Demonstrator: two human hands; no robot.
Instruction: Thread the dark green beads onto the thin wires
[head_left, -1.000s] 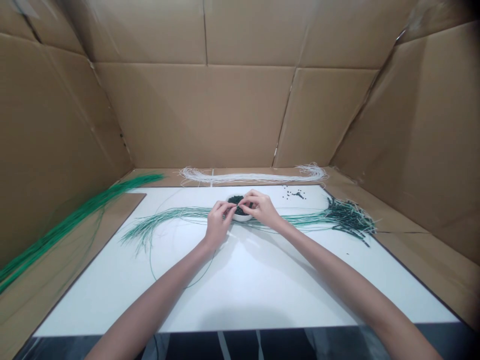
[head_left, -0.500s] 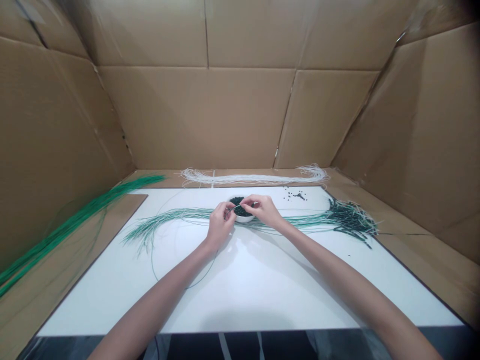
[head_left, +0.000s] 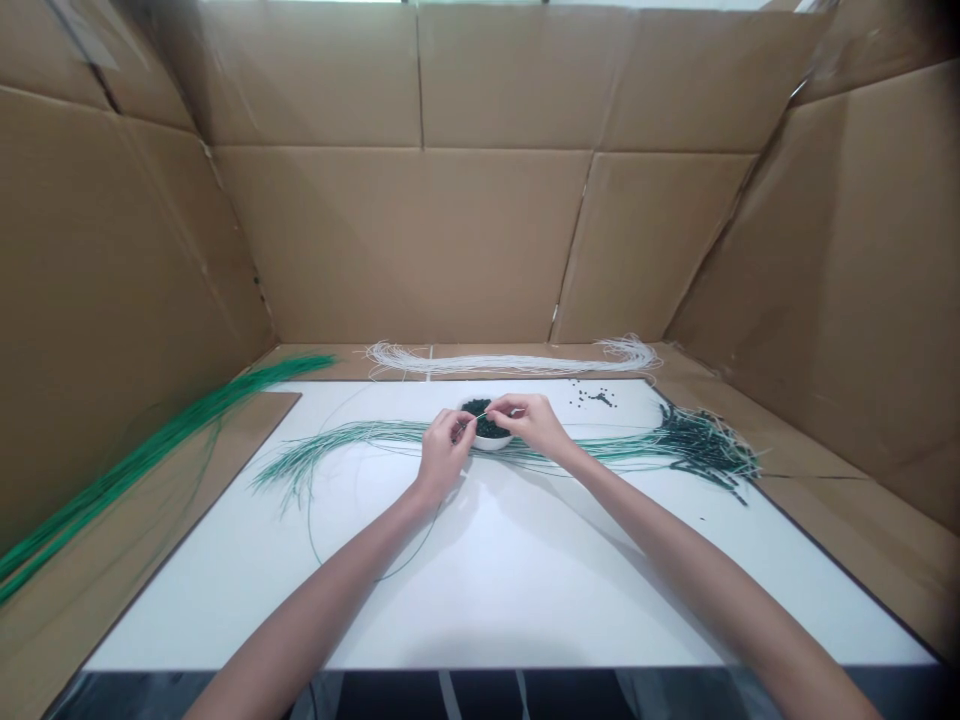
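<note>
A small white bowl [head_left: 491,443] of dark green beads [head_left: 475,407] stands at the middle of the white board. Over its left rim my left hand [head_left: 445,446] is closed in a pinch on a thin green cord [head_left: 420,545], whose loop hangs down past my forearm. My right hand [head_left: 534,425] pinches at the pale tip of that cord above the beads; whether a bead sits between its fingertips is too small to tell. Behind and beneath both hands lies a bundle of green cords [head_left: 352,433], with dark beaded ends [head_left: 705,440] at the right.
White cords [head_left: 495,363] lie along the back edge. Loose dark beads [head_left: 596,397] are scattered at the back right of the white board [head_left: 495,590]. A thick bunch of green strands [head_left: 165,440] rests on the left. Cardboard walls [head_left: 487,240] enclose the back and sides.
The view has tilted up slightly, so everything sits a little lower. Both hands keep their pinch over the bowl, with hardly any shift between them.
</note>
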